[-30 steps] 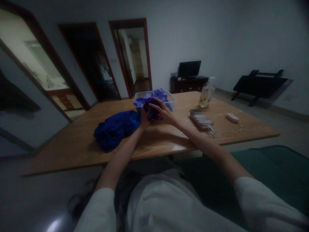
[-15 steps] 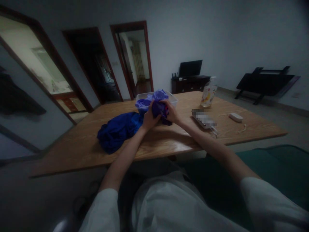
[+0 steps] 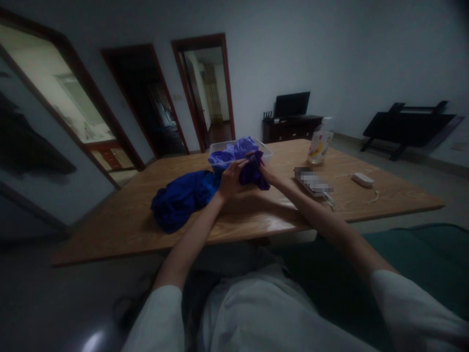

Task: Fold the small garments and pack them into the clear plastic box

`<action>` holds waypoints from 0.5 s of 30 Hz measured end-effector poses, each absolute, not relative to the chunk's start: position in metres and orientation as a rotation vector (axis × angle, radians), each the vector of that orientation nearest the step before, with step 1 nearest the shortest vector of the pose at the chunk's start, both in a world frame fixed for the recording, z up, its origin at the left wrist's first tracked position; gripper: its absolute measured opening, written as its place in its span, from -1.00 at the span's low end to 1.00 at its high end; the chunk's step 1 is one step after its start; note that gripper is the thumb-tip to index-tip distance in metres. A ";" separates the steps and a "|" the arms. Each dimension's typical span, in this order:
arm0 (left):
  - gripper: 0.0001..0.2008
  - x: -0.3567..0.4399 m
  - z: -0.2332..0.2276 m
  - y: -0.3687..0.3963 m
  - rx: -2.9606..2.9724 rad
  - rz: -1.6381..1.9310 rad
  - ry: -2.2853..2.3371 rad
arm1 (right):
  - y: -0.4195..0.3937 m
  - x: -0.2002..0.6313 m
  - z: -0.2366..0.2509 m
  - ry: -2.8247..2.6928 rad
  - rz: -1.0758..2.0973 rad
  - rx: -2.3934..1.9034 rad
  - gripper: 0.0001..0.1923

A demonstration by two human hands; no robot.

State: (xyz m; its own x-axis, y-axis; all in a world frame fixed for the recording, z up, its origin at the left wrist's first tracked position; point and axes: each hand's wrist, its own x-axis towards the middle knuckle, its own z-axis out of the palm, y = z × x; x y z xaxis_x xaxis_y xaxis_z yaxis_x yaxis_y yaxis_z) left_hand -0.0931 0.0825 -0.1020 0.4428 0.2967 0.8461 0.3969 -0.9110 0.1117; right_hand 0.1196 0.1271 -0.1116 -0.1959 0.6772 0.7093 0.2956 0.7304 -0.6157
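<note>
A crumpled dark purple cloth [image 3: 252, 175] is held between my two hands, just above the table and in front of a clear plastic tub [image 3: 268, 152]. My left hand [image 3: 231, 179] grips it from the left, fingers reaching over its top. On the other side my right hand [image 3: 269, 173] holds it, most of its fingers hidden behind the fabric. Light purple cloth [image 3: 245, 145] is heaped in the tub, rising above the rim. Close to my left forearm lies a bunched blue cloth [image 3: 181, 198], its brighter blue end near my left hand.
On the wooden table [image 3: 122, 222], right of my hands, are a pump bottle [image 3: 319, 144], a blurred-out flat item [image 3: 313, 182] and a small white case [image 3: 362, 179] beside a short strap [image 3: 373, 197]. A green seat [image 3: 414, 259] adjoins the table's near edge.
The dark purple cloth has been turned in my hands and now shows a pointed fold on top. My left fingers have stretched over it. The view has shifted slightly.
</note>
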 end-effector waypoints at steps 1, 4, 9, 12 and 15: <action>-0.27 -0.093 -0.104 0.083 -2.558 -1.491 -0.672 | 0.123 0.118 -0.109 -1.752 0.429 -0.755 -0.11; -0.33 -0.094 -0.111 0.087 -2.469 -1.590 -0.894 | 0.106 0.115 -0.098 -1.741 0.366 -0.708 -0.11; -0.43 -0.093 -0.119 0.101 -2.316 -1.984 -1.136 | 0.084 0.113 -0.090 -2.032 0.010 -0.544 0.01; -0.58 -0.089 -0.120 0.109 -2.169 -2.238 -1.235 | 0.082 0.109 -0.094 -2.095 -0.147 -0.580 0.07; -0.53 -0.085 -0.121 0.114 -2.108 -2.327 -1.334 | 0.081 0.105 -0.098 -2.063 -0.259 -0.635 0.12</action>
